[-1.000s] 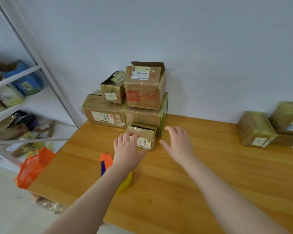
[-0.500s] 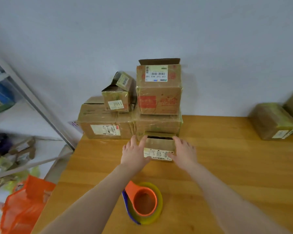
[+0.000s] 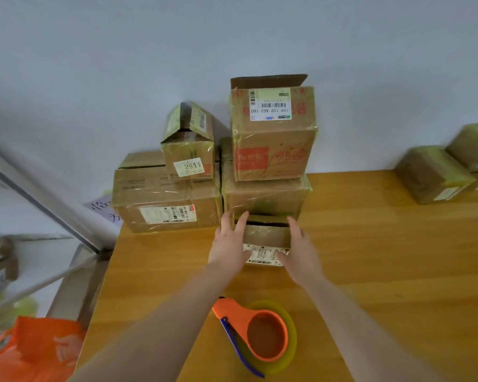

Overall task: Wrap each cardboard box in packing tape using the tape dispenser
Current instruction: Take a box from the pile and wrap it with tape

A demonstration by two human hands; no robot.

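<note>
The box [image 3: 267, 237] sits on the table [image 3: 370, 257] mid-view, its back right against the stack [image 3: 265, 198] at its 12 o'clock. The left hand [image 3: 228, 249] grips its left side with fingers curled over the top edge. The right hand [image 3: 301, 255] clasps the right side, and both thumbs lie on the front label. A dark slot suggests the top is open, so tipping the box on the way out could, I judge, spill whatever is inside. A sharp pull might also drag on the stack, where a tilted box [image 3: 189, 150] and a tall box [image 3: 273, 139] with a raised flap perch and could topple. The dispenser [image 3: 260, 334] lies at 6 o'clock, directly in the pull path and near enough to be knocked. The table's edge runs close at 9 o'clock, with an orange bag [image 3: 31, 351] below at 8. Bare wood opens from 3 to 5 o'clock, well short of the wrapped boxes [image 3: 432, 175] at 2, and looks the better place to turn and tape.
</note>
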